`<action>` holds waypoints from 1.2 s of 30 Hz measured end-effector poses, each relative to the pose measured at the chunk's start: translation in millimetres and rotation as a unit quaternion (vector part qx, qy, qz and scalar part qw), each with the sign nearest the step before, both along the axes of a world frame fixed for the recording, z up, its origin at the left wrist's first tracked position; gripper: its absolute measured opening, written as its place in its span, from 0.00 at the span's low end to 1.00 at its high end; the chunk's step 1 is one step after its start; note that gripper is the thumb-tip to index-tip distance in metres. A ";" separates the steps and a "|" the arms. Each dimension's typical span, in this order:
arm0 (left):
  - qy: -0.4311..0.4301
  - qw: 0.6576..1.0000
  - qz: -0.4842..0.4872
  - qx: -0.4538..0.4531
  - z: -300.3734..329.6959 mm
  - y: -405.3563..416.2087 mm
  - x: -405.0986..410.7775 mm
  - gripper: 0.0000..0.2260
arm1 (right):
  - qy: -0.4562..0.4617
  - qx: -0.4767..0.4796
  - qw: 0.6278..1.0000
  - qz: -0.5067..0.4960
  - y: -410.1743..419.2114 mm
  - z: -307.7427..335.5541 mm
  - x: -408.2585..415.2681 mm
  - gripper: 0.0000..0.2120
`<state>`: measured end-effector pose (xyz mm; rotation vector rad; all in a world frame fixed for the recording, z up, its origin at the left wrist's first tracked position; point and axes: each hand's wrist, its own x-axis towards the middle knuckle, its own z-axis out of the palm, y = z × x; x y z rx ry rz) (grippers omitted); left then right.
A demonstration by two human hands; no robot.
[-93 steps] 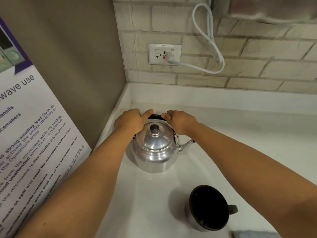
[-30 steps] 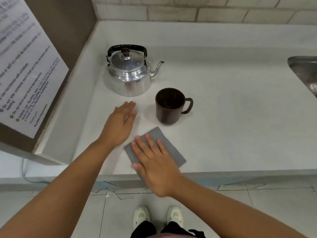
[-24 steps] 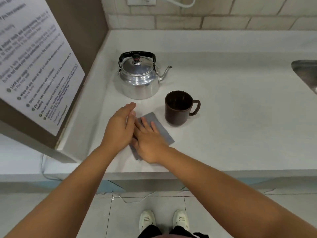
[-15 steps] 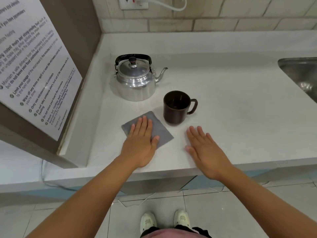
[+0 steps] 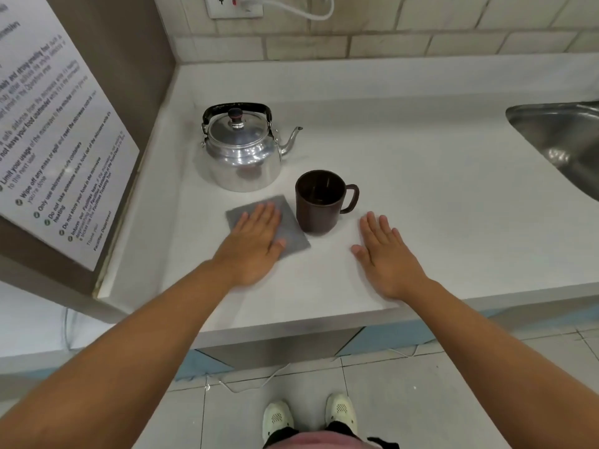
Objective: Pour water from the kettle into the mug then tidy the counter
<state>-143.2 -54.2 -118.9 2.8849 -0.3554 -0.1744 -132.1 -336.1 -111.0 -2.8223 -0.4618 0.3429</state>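
A shiny metal kettle [image 5: 241,153] with a black handle stands in the counter's left corner, spout pointing right. In front of it and to the right is a dark brown mug [image 5: 319,202], upright, handle to the right. A flat grey cloth [image 5: 291,233] lies left of the mug. My left hand [image 5: 254,244] rests flat, palm down, on the cloth's near half. My right hand [image 5: 384,254] lies flat on the bare white counter [image 5: 437,189] to the right of the mug, fingers apart, holding nothing.
A steel sink [image 5: 564,140] is set into the counter at the far right. A printed notice [image 5: 55,137] hangs on the brown panel at left. A wall socket [image 5: 235,4] with a white cable sits above the tiled backsplash. The counter's front edge runs just below my wrists.
My hands left the kettle and moved to the cloth. The right hand pressed the cloth, then slid off to the right of the mug; the left hand now lies on the cloth.
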 end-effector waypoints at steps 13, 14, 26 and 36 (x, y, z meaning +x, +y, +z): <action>0.069 0.998 0.015 0.003 9.2 20.8 6.7 0.26 | 0.007 -0.018 1.000 0.010 -1.6 -3.1 -0.3 0.30; 0.068 0.998 0.010 0.002 8.3 16.7 1.9 0.26 | 0.008 -0.017 1.000 0.011 -1.5 -3.3 -0.1 0.30; 0.069 0.993 -0.094 -0.028 14.6 6.5 -65.0 0.27 | 0.007 -0.018 1.000 0.022 -2.0 -4.4 2.9 0.30; -0.023 0.993 -0.010 -0.119 81.3 7.4 -41.9 0.19 | 0.038 -0.021 0.999 0.014 -4.9 45.6 16.6 0.28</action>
